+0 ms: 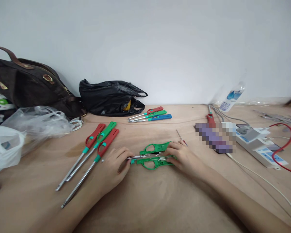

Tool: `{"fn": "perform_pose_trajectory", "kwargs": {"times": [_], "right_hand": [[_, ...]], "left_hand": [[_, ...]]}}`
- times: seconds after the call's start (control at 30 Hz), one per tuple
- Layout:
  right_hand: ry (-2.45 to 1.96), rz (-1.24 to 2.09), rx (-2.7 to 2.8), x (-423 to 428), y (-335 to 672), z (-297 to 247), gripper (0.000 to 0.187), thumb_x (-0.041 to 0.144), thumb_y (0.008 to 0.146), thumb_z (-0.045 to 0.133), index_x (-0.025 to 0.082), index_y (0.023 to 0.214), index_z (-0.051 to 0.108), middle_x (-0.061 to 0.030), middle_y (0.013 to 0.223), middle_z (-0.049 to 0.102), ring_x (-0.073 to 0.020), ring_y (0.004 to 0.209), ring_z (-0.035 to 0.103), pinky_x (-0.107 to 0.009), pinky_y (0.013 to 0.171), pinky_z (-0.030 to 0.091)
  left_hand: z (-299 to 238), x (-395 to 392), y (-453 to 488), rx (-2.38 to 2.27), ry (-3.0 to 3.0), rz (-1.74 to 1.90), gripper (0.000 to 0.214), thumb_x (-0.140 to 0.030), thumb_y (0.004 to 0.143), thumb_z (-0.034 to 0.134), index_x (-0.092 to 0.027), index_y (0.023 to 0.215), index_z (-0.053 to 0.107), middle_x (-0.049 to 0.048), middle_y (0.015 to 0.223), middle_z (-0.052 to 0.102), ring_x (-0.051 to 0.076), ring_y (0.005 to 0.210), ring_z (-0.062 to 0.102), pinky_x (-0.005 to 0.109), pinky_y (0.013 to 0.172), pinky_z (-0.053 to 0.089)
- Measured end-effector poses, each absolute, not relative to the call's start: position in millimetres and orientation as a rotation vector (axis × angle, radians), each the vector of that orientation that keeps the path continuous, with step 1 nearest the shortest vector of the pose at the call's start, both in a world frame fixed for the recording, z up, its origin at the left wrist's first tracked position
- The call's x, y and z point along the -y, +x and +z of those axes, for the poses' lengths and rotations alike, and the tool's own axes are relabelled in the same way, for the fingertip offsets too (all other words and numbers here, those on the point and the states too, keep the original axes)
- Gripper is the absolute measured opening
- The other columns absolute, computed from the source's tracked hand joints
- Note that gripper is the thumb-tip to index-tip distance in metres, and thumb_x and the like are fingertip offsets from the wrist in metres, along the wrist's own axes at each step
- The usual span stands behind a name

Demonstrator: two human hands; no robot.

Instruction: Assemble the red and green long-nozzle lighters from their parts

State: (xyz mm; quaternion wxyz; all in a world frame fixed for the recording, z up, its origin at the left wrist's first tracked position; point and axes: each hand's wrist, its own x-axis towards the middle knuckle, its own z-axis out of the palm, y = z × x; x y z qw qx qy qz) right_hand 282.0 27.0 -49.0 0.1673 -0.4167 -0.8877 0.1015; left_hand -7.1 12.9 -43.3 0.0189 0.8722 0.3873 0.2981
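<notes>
A green long-nosed lighter (152,162) lies opened on the wooden table (145,200), its second green shell half (155,148) just behind it. My left hand (115,166) is closed on the lighter's metal tube end at the left. My right hand (181,157) pinches the inner parts at the handle's right end. A small red-handled screwdriver (180,136) lies just behind my right hand.
Three long lighters (92,152), red and green, lie to the left; three smaller ones (150,115) lie at the back. A brown bag (26,82), a black plastic bag (111,97) and clear bags (34,124) stand behind. A power strip (259,145), cables and a bottle (232,97) are right.
</notes>
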Motion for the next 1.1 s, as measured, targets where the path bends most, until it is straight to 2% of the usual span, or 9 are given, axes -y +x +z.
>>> {"fn": "perform_pose_trajectory", "kwargs": {"times": [0.27,0.6,1.1], "right_hand": [[-1.164,0.307,2.551,-27.1,281.4,-49.3,0.011,0.013,0.092,0.056,0.019,0.088,0.063,-0.0051,0.094,0.064,-0.0209,0.091,0.059,-0.036,0.082,0.039],[-1.170,0.302,2.550,-27.0,281.1,-49.0,0.011,0.011,0.091,0.056,0.020,0.089,0.063,-0.0048,0.093,0.063,-0.0206,0.090,0.059,-0.036,0.082,0.039],[-1.167,0.290,2.556,-27.6,281.1,-48.8,0.012,0.012,0.091,0.055,0.020,0.087,0.063,-0.0042,0.092,0.063,-0.0202,0.089,0.059,-0.036,0.081,0.039]], "left_hand": [[-43.4,-11.9,-8.5,-1.179,2.685,0.797,0.020,-0.012,0.090,0.042,-0.020,0.093,0.060,0.0034,0.089,0.064,0.018,0.080,0.062,0.030,0.072,0.049],[-43.8,-14.0,-11.9,-1.195,2.714,0.759,0.023,-0.010,0.086,0.044,-0.021,0.090,0.065,0.0032,0.086,0.066,0.018,0.075,0.063,0.029,0.068,0.051],[-44.6,-13.9,-15.4,-1.208,2.801,0.699,0.023,-0.012,0.087,0.046,-0.022,0.089,0.067,0.0017,0.083,0.065,0.016,0.068,0.062,0.025,0.059,0.045]]}}
